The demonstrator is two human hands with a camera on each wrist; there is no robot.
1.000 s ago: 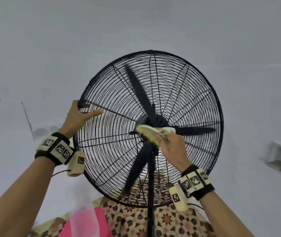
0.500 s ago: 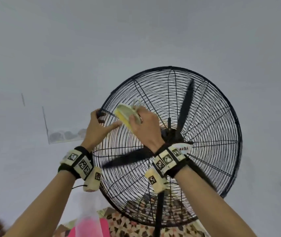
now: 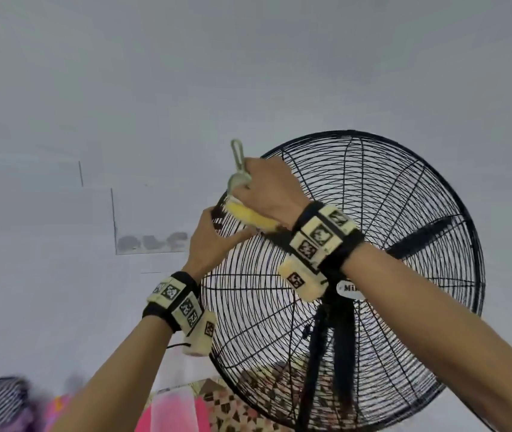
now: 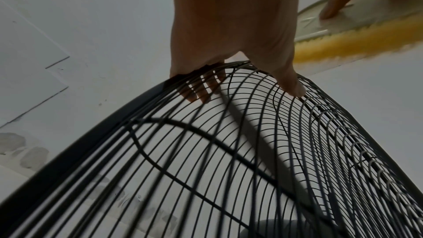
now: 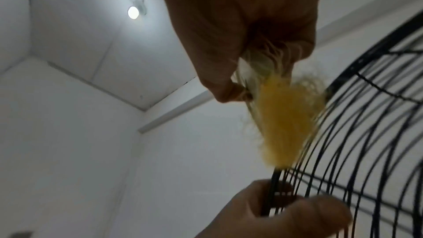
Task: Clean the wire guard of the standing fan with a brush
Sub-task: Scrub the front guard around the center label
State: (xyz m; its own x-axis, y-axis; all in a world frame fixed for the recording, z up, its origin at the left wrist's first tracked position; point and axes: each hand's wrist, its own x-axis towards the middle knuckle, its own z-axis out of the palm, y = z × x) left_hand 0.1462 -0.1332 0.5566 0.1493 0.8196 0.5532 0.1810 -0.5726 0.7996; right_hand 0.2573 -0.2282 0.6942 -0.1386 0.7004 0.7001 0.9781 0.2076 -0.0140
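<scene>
The black wire guard (image 3: 388, 213) of the standing fan fills the right of the head view, with dark blades behind it. My left hand (image 3: 214, 236) grips the guard's upper left rim; in the left wrist view the fingers (image 4: 201, 95) curl behind the wires (image 4: 206, 151) and the thumb lies on the front. My right hand (image 3: 267, 188) holds a pale brush (image 3: 248, 213) with yellow bristles against the rim just above the left hand. The yellow bristles (image 5: 286, 115) press on the guard's outer wires (image 5: 343, 133), above my left hand (image 5: 286, 213). The brush (image 4: 343, 24) shows at upper right in the left wrist view.
A white wall (image 3: 123, 88) lies behind the fan. The fan's black pole (image 3: 310, 385) runs down below the hub. Patterned cloth (image 3: 248, 410) and pink fabric (image 3: 173, 413) lie at the bottom edge. A ceiling lamp (image 5: 133, 12) glows above.
My right hand has swept the brush from the fan's hub up and left to the upper left rim, beside the left hand. The left hand keeps its hold on the rim.
</scene>
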